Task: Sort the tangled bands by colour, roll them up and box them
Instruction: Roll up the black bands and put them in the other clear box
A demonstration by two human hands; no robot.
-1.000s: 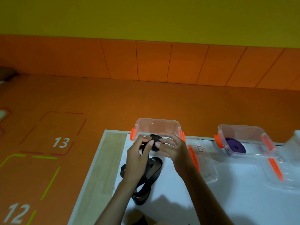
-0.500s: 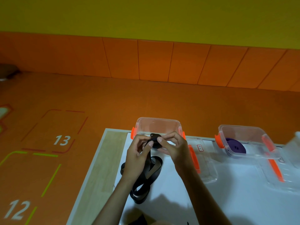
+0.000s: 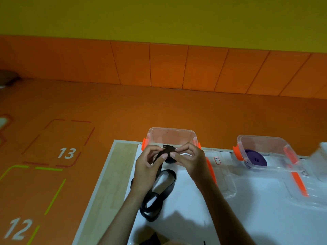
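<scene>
A black band (image 3: 159, 195) hangs in loose loops from my hands down to the white table. Its upper end is wound into a small tight roll (image 3: 170, 152) held between both hands. My left hand (image 3: 147, 169) pinches the band just below the roll, and my right hand (image 3: 190, 160) grips the roll with thumb and fingers. Right behind the hands stands a clear box with orange clips (image 3: 170, 137). A second clear box (image 3: 265, 152) to the right holds a rolled purple band (image 3: 255, 158).
Two clear lids with orange strips lie on the table: one (image 3: 223, 175) beside my right wrist, another (image 3: 299, 188) in front of the purple box. A dark object (image 3: 150, 239) shows at the bottom edge. The table's left edge (image 3: 99, 188) borders the orange floor.
The roll in my fingers has turned slightly and the hanging loops have shifted a little. The hands stay in the same place in front of the box.
</scene>
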